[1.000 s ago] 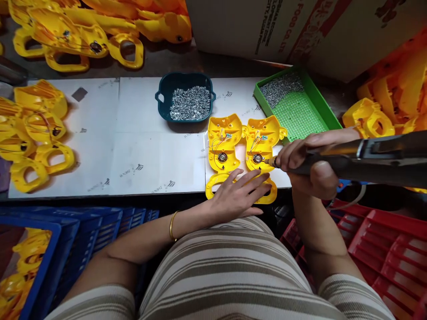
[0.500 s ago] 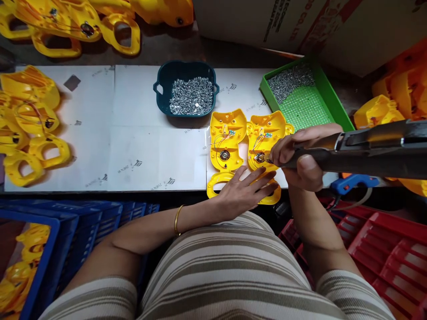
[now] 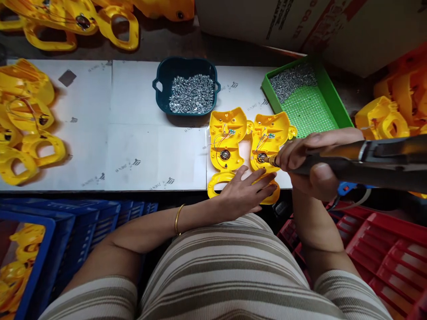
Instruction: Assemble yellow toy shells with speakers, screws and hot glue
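Observation:
Two yellow plastic shell halves lie side by side with their hollow insides up: the left shell [image 3: 218, 144] and the right shell [image 3: 274, 126]. Each has thin wires, a small green circuit board and a round speaker; the right shell's speaker [image 3: 262, 158] meets the tip of a dark power screwdriver [image 3: 336, 160]. My right hand [image 3: 310, 155] is wrapped around that screwdriver, holding it nearly level from the right. My left hand [image 3: 242, 191] rests with fingers spread over the looped handle of the right shell, partly covering it.
A dark green basin [image 3: 185, 109] of shiny metal screws stands behind the shells. Right of it is a green tray [image 3: 330, 98] with small screws. More yellow shells [image 3: 36, 120] lie at left. Blue crates [image 3: 83, 222] and a red crate [image 3: 376, 249] flank me below the table.
My right hand and the screwdriver have shifted a little to the right and tilted. The right shell has slid slightly right too. My left hand stays spread over the handle.

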`<state>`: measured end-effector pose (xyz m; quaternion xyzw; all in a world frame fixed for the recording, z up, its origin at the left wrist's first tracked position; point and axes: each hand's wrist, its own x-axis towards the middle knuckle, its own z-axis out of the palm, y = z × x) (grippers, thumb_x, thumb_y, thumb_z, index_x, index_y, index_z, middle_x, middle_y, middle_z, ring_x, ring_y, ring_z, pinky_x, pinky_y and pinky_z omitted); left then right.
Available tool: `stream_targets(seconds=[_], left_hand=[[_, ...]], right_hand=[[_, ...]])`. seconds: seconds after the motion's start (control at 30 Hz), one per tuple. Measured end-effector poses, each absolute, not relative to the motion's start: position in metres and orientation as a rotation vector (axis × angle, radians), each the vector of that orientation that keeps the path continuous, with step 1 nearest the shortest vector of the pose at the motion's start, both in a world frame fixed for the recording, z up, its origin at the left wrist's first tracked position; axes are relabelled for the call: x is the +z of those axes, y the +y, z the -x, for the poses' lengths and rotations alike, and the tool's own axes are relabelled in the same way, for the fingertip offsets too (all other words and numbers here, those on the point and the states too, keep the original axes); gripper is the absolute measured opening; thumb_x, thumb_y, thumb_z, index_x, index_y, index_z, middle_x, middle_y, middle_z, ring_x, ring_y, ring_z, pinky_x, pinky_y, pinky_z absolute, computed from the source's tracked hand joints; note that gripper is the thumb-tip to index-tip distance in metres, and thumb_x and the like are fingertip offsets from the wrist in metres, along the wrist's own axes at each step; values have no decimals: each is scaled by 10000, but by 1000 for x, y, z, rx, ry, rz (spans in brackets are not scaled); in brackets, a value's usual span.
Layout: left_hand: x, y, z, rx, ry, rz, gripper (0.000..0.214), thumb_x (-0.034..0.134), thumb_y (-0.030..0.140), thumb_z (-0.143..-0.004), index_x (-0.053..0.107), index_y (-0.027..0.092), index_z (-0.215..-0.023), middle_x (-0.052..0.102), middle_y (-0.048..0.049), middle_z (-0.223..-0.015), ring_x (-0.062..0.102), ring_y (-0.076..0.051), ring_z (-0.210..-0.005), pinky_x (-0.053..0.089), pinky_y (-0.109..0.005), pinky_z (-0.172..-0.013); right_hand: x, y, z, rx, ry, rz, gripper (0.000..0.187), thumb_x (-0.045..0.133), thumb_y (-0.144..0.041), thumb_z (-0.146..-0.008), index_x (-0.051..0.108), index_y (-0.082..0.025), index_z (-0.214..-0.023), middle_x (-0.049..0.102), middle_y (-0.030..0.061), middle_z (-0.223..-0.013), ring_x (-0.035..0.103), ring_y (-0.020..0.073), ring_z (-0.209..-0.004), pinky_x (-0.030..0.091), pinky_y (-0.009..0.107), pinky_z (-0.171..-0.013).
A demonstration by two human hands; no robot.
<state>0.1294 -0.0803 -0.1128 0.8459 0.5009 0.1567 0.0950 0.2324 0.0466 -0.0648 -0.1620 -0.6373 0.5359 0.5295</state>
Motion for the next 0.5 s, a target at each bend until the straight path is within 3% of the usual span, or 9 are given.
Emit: stream_targets(seconds=[0.1, 0.17, 0.23, 0.37, 0.5], left_hand=[[-108, -78, -125, 707, 1557, -2461, 421, 605, 516, -885, 631, 209, -1172, 633, -82, -1274, 517, -261, -1167, 338, -447, -988], [-105, -74, -120, 888, 1729, -2375, 287, 577, 447, -923, 680, 215, -1057, 707, -56, -1044, 563, -223, -992, 362, -380, -890], [-103, -71, -114, 940, 1877, -2286, 271, 565, 391, -939, 681, 202, -1095, 698, -53, -915, 544, -209, -872, 360, -345, -800], [-104, -64, -107, 925, 1838, -2216, 367, 563, 400, -939, 635, 188, -1230, 666, -61, -909, 503, -205, -846, 329, -332, -743], [-107, -63, -110, 1013, 1723, -2155, 224, 546, 318, -960, 704, 215, -1080, 667, -31, -850, 507, -181, -851, 320, -332, -769]], right_hand=[[-50, 44, -242, 1280, -1479, 364, 182, 666, -451, -776, 643, -300, -875, 437, -74, -480, 452, 104, -372, 401, 267, -374], [-40, 40, -247, 1290, -1446, 370, 164, 665, -425, -781, 651, -302, -888, 440, -72, -494, 438, 103, -366, 399, 263, -354], [-32, 34, -251, 1318, -1419, 358, 158, 647, -399, -796, 660, -281, -900, 459, -61, -514, 441, 107, -372, 405, 271, -348], [-24, 21, -256, 1408, -1299, 369, 156, 642, -325, -784, 666, -227, -902, 454, -56, -533, 421, 96, -378, 405, 284, -353], [-23, 15, -258, 1460, -1291, 314, 187, 662, -309, -785, 675, -194, -932, 465, -52, -545, 437, 99, -384, 419, 285, -363]])
